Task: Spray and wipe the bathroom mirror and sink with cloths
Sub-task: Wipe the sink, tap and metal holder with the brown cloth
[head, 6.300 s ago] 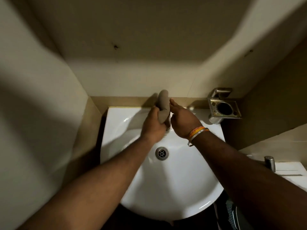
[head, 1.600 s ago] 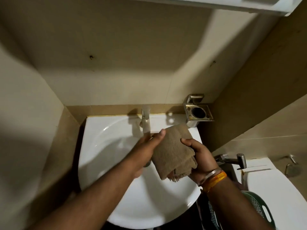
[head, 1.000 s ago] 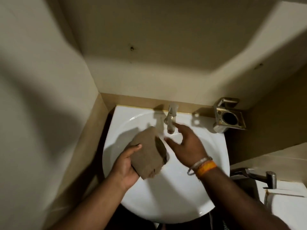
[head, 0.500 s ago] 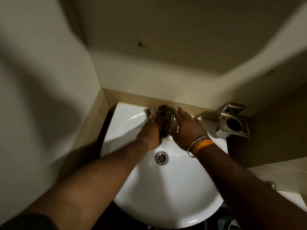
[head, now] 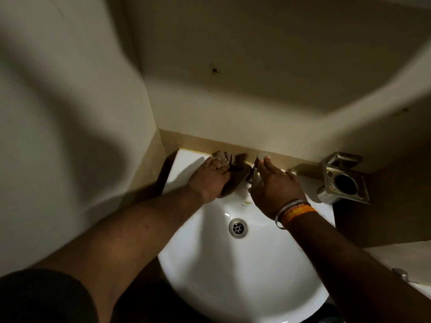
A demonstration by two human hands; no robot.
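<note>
Now, looking down from the head view, I am pressing my left hand (head: pixel 211 177) flat onto the brown cloth (head: pixel 229 172), pinning it against the back ledge of the sink (head: pixel 245 264), close to the wall. Half a second ago the cloth was bunched between both hands at the tap; it is now lying on the left rear corner of the ledge, so I judge I am moving from the tap to wiping the rim. My right hand (head: pixel 274 187) is resting on the tap (head: pixel 255 176), fingers loosely spread over it and gripping no cloth; whether it is clasping the metal I cannot tell. The cloth is looking soft and napped, crumpled into dark folds at its far edge. The sink is glossy white ceramic, round-bowled, with a steel drain (head: pixel 238 227) at the middle. A square chromed holder (head: pixel 342 183) is sitting just beside the sink on the right. The mirror is not showing here.
</note>
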